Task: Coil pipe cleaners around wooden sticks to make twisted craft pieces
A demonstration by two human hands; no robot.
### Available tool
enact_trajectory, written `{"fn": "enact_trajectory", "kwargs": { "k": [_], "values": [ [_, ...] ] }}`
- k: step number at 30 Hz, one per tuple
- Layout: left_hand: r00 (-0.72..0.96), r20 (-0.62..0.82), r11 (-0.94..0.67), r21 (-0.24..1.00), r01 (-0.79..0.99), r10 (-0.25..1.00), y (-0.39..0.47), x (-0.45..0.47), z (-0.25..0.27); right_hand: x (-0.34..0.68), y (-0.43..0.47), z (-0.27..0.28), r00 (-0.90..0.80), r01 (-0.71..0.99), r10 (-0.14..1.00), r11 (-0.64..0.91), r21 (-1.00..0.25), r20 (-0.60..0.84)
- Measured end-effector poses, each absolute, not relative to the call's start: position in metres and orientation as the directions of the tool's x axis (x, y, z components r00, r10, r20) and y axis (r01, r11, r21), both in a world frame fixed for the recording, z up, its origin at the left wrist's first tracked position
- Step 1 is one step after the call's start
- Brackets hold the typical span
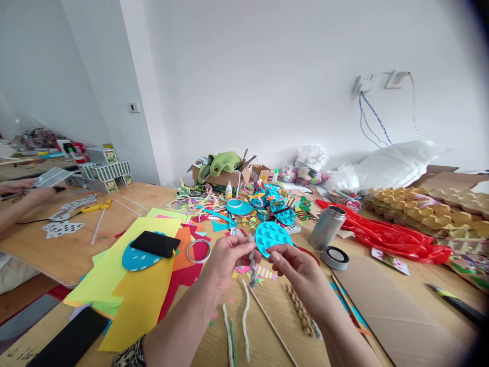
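Observation:
My left hand (229, 260) pinches the top of a short grey braided yarn cord (252, 267), which hangs down over the table. Close by on the right, my right hand (292, 262) has thumb and forefinger pressed together; what they hold, if anything, is too small to make out. Just behind both hands lies a blue paper oval (273, 235) with raised flaps. Tan braided cords (300, 311) rest under my right forearm. White yarn strands (245, 321) and a thin wooden stick (271, 326) lie between my arms.
Coloured paper sheets (141, 300), a black phone (155, 243) and a tape roll (199, 250) lie left. A metal flask (327, 228) stands right, near a red plastic bag (382, 234) and cardboard (397, 311). At far left, another person's hands (36, 193) hold a card piece.

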State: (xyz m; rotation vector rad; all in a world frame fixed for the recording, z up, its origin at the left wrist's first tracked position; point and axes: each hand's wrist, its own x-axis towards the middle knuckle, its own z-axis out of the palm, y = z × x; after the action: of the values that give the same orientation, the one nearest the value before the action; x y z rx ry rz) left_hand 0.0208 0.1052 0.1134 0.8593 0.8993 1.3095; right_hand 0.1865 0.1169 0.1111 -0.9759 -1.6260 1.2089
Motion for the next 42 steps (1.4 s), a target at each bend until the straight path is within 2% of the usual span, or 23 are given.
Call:
{"fn": "enact_trajectory", "kwargs": {
  "k": [4,7,11,14,19,23,27,31,33,38,42],
  "values": [
    [-0.059,-0.132,0.067,0.778,-0.625,0.989,0.114,0.013,0.112,0.181,0.114,0.106,-0.405,0.092,0.903,0.201,-0.975,0.147],
    [-0.074,-0.192,0.084,0.702,-0.707,0.978,0.116,0.012,0.11,0.174,0.109,0.103,-0.444,0.077,0.873,0.262,-0.962,0.202],
    [-0.05,-0.231,0.122,0.669,-0.734,0.972,0.118,0.015,0.105,0.166,0.103,0.101,-0.423,0.142,0.855,0.389,-0.91,0.299],
    [-0.034,-0.246,0.143,0.664,-0.734,0.969,0.118,0.018,0.101,0.165,0.101,0.101,-0.402,0.181,0.854,0.426,-0.886,0.329],
    [0.037,-0.204,0.169,0.681,-0.713,0.978,0.117,0.024,0.098,0.167,0.104,0.104,-0.28,0.077,0.915,0.323,-0.943,0.291],
    [-0.076,-0.061,0.007,0.823,-0.568,0.995,0.112,0.028,0.101,0.17,0.108,0.108,-0.156,-0.076,0.97,0.179,-0.981,0.189],
    [-0.084,0.132,-0.146,0.968,-0.205,0.988,0.103,0.034,0.109,0.171,0.109,0.109,-0.137,-0.13,0.978,0.14,-0.982,0.158],
    [-0.084,0.293,-0.28,0.951,0.132,0.953,0.094,0.036,0.117,0.171,0.107,0.11,-0.146,-0.122,0.978,0.129,-0.984,0.147],
    [-0.094,0.353,-0.324,0.917,0.233,0.931,0.093,0.036,0.119,0.171,0.106,0.111,-0.16,-0.113,0.976,0.129,-0.985,0.146],
    [-0.084,0.359,-0.327,0.909,0.258,0.93,0.094,0.034,0.117,0.171,0.107,0.11,-0.193,-0.072,0.967,0.157,-0.985,0.168],
    [-0.065,0.295,-0.283,0.948,0.143,0.953,0.096,0.034,0.114,0.17,0.109,0.103,-0.209,-0.057,0.962,0.166,-0.984,0.175]
  ]
}}
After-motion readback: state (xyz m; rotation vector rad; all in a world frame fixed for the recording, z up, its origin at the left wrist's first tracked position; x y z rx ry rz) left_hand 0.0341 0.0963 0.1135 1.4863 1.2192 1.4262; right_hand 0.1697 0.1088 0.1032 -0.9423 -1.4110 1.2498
